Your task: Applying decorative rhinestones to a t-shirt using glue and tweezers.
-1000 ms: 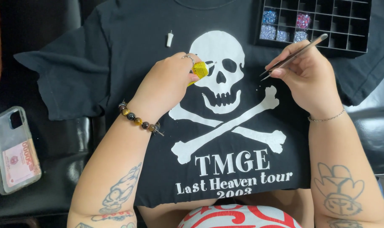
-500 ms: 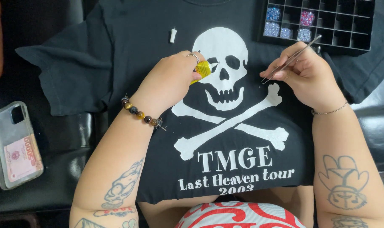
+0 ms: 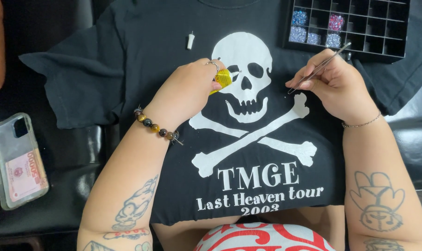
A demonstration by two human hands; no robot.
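Observation:
A black T-shirt with a white skull-and-crossbones print lies spread flat in front of me. My left hand grips a small yellow glue tube, its tip held against the skull's left eye. My right hand holds thin metal tweezers, their tips hovering just above the shirt to the right of the skull. A small white cap lies on the shirt above my left hand.
A black compartment tray with blue, silver and pink rhinestones sits at the top right on the shirt. A phone in a clear case with a banknote tucked inside lies at the left on a black seat.
The view has shifted slightly. Both hands stay in nearly the same place on the shirt, the tube at the skull's eye and the tweezers beside the skull.

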